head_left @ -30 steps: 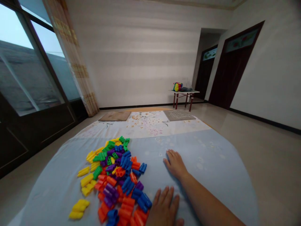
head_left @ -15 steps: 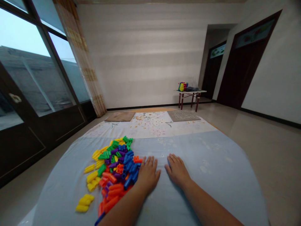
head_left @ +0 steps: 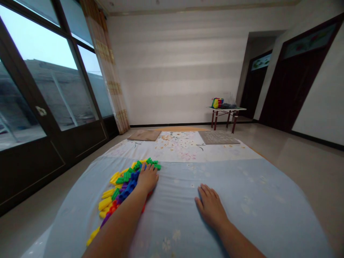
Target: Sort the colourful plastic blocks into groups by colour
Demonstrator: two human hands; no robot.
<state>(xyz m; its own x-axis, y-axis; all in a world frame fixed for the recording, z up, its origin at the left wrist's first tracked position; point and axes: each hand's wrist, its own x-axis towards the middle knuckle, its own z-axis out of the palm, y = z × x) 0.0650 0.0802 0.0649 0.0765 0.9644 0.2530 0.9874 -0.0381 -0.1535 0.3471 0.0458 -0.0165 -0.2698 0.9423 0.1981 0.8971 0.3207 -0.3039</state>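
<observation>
A heap of plastic tube-shaped building blocks in yellow, green (head_left: 124, 178), blue (head_left: 128, 191), purple and red lies on the left of the light blue floral sheet (head_left: 182, 208). Over the heap's right side rests my left hand (head_left: 148, 177), fingers stretched forward, touching the blue and green pieces near its far end. My left forearm hides much of the red part. To the right, my right hand (head_left: 212, 206) lies flat on the sheet with its fingers extended, apart from the blocks and holding nothing.
A brown mat (head_left: 144, 135) and a grey patterned mat (head_left: 219, 137) lie at the sheet's far edge. Farther back stands a small table (head_left: 228, 110) with a colourful bag (head_left: 217, 103) on it. Glass doors (head_left: 53, 86) and a curtain (head_left: 114, 79) are at the left.
My left hand has moved left and forward onto the blocks, and the blue pieces have been pushed left. My right hand stays flat on the sheet. The view has turned slightly left and up.
</observation>
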